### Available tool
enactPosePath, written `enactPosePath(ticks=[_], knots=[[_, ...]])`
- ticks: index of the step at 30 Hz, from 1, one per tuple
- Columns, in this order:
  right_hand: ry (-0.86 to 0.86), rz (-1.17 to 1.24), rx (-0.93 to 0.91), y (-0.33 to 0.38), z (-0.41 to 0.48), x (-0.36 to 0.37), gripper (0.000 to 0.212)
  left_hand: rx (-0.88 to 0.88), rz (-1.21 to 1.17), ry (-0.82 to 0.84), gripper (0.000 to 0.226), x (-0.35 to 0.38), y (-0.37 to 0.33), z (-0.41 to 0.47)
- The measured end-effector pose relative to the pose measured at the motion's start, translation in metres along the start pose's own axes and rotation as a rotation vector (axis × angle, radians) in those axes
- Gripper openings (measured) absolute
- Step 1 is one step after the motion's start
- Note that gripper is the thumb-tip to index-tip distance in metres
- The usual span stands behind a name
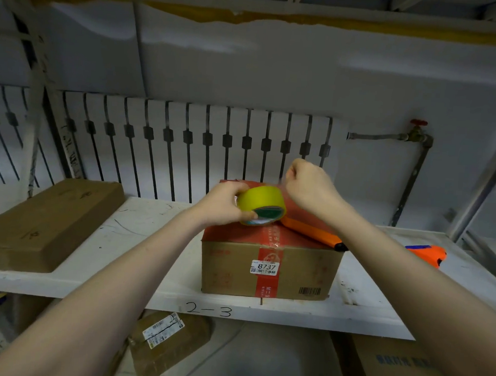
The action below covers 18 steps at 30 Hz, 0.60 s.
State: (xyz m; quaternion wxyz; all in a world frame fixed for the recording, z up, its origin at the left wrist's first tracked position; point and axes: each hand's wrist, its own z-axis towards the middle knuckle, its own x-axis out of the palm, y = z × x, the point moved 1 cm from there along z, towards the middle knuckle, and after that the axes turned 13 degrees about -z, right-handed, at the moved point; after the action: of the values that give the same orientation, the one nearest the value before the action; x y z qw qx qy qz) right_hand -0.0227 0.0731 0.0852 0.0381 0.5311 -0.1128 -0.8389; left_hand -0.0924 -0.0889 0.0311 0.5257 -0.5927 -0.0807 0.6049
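Note:
A cardboard box (232, 269) with a red top, red tape and a white label reading 8737 stands on the white shelf (141, 257). My left hand (226, 205) grips a roll of yellow tape (261, 204) just above the box's top. My right hand (309, 187) is curled beside the roll's far right edge, fingertips pinched together as if on the tape's loose end; the end itself is blurred. An orange tool (310, 233) lies on the box's top, partly under my right wrist.
A flat brown carton (43, 221) lies on the shelf's left. Another orange object (428, 252) sits at the shelf's right. A radiator (186, 145) and a pipe with a red valve (418, 130) are behind. Parcels (163, 343) lie on the floor below.

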Motion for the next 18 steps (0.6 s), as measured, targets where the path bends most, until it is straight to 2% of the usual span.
enactPosePath(ticks=[2,5,8,12,14,18], knots=[[0.043,0.18,0.139,-0.008,0.012,0.004,0.017,-0.015,-0.306,-0.096,0.038,0.005,0.001,-0.008],[0.041,0.345,0.282,-0.019,0.018,0.013,0.016,0.033,-0.424,-0.089,0.045,0.013,0.002,-0.013],[-0.027,0.314,0.247,-0.018,0.005,0.018,0.013,0.012,-0.295,-0.007,0.057,0.017,-0.001,-0.012],[-0.119,0.345,0.153,-0.01,-0.007,0.013,0.016,-0.072,-0.119,0.123,0.06,0.005,-0.013,0.003],[-0.094,0.498,0.188,-0.009,-0.004,0.006,0.021,-0.103,-0.082,0.184,0.058,0.0,-0.019,0.008],[0.09,1.016,0.413,-0.007,0.006,-0.005,0.018,-0.18,-0.113,0.247,0.064,-0.006,-0.021,0.007]])
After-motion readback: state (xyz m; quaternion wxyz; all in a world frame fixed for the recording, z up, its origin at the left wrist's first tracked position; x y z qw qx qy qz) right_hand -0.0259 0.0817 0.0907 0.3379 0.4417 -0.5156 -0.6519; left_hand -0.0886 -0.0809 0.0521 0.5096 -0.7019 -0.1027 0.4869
